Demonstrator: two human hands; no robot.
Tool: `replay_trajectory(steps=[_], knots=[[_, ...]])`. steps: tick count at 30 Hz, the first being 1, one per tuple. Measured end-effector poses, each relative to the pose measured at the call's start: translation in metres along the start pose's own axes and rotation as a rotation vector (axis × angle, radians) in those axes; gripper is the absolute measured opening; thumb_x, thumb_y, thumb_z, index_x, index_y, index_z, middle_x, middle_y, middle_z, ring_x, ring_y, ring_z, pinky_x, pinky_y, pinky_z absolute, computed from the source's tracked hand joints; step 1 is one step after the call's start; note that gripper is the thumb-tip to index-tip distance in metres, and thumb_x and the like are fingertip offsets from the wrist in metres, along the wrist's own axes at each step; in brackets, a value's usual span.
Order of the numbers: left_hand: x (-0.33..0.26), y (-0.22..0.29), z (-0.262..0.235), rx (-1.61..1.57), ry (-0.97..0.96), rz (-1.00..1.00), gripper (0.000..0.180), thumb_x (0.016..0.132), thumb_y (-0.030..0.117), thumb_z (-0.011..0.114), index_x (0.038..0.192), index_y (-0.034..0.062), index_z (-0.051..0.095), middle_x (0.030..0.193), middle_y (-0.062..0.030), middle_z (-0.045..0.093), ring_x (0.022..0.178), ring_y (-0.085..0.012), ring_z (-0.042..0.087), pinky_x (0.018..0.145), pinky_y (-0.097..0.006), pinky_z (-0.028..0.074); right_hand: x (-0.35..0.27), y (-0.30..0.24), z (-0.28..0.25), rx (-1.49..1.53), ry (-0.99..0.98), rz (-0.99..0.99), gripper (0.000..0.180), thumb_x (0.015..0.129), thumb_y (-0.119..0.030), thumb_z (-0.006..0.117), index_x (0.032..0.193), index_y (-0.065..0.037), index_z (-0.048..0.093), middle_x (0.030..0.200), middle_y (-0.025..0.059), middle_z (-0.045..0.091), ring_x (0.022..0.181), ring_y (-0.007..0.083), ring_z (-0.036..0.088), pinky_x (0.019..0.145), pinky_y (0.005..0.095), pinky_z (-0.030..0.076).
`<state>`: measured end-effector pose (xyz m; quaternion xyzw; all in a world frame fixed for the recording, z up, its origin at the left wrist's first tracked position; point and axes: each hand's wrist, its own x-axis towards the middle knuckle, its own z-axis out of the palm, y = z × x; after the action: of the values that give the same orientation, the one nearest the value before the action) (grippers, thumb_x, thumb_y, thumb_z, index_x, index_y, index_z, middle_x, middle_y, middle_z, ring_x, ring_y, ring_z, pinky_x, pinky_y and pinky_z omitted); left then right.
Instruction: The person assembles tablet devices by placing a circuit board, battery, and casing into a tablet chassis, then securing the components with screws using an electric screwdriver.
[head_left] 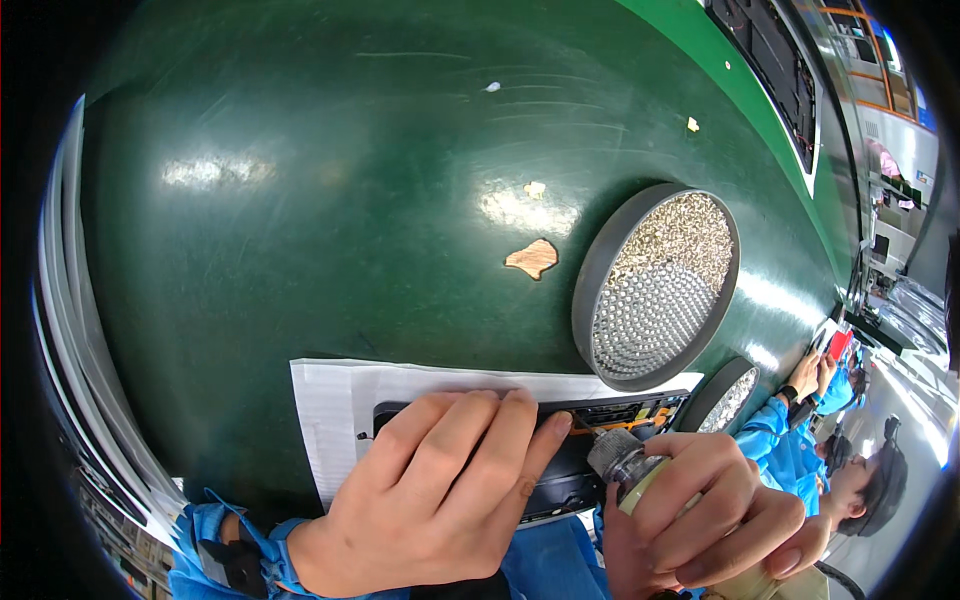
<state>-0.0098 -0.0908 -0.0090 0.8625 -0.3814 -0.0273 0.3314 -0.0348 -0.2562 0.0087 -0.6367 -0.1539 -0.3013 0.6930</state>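
Note:
A shallow black device casing lies on a white foam sheet at the near edge of the table, with orange and yellow parts along its far side. Across its left half my left hand is bent, fingers over the far edge and thumb reaching to the middle. My right hand is closed round a screwdriver with a knurled metal collar and a clear section. The thin bit points left into the casing, close to my left thumb; whether it touches a screw I cannot tell.
Beyond the casing stands a round grey tray of small metal screws, partly over the foam sheet. A smaller round tray sits to its right. A wood-patterned scrap lies on the green table. Co-workers in blue sit at right.

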Motion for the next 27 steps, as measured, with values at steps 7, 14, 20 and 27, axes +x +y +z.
replay_trajectory(steps=[7,14,20,27], knots=[[0.002,0.000,0.002,0.007,0.000,0.010,0.039,0.069,0.015,0.081,0.107,0.0079,0.084,0.121,-0.0100,0.061,0.105,-0.0280,0.058,0.079,-0.039,0.052,0.002,0.001,-0.003,-0.022,-0.018,0.005,0.066,0.095,-0.032,0.079,0.138,-0.003,0.038,0.091,0.0050,0.054,0.059,0.0139,0.052,0.043,0.0289,0.046],[-0.005,0.000,0.000,0.019,0.016,0.002,0.040,0.070,0.016,0.078,0.108,0.0076,0.084,0.120,-0.0093,0.063,0.106,-0.0268,0.059,0.083,-0.039,0.053,0.008,-0.008,-0.003,-0.063,-0.185,0.084,0.070,0.094,-0.033,0.081,0.140,-0.006,0.035,0.092,0.0058,0.054,0.060,0.0163,0.054,0.046,0.0333,0.048],[0.004,0.005,0.000,0.005,0.005,0.036,0.041,0.072,0.016,0.075,0.111,0.0080,0.083,0.119,-0.0096,0.063,0.106,-0.0275,0.060,0.086,-0.041,0.053,0.011,-0.007,-0.011,-0.125,-0.186,-0.023,0.072,0.094,-0.035,0.080,0.141,-0.007,0.033,0.094,0.0057,0.055,0.059,0.0169,0.054,0.050,0.0349,0.050],[0.018,0.020,0.018,0.032,0.012,0.096,0.042,0.071,0.015,0.073,0.112,0.0084,0.082,0.120,-0.0124,0.062,0.107,-0.0299,0.059,0.086,-0.043,0.053,0.026,-0.019,-0.051,-0.160,0.164,-0.134,0.064,0.095,-0.043,0.079,0.124,-0.002,0.039,0.088,0.0008,0.048,0.061,0.0075,0.051,0.055,0.0234,0.044]])
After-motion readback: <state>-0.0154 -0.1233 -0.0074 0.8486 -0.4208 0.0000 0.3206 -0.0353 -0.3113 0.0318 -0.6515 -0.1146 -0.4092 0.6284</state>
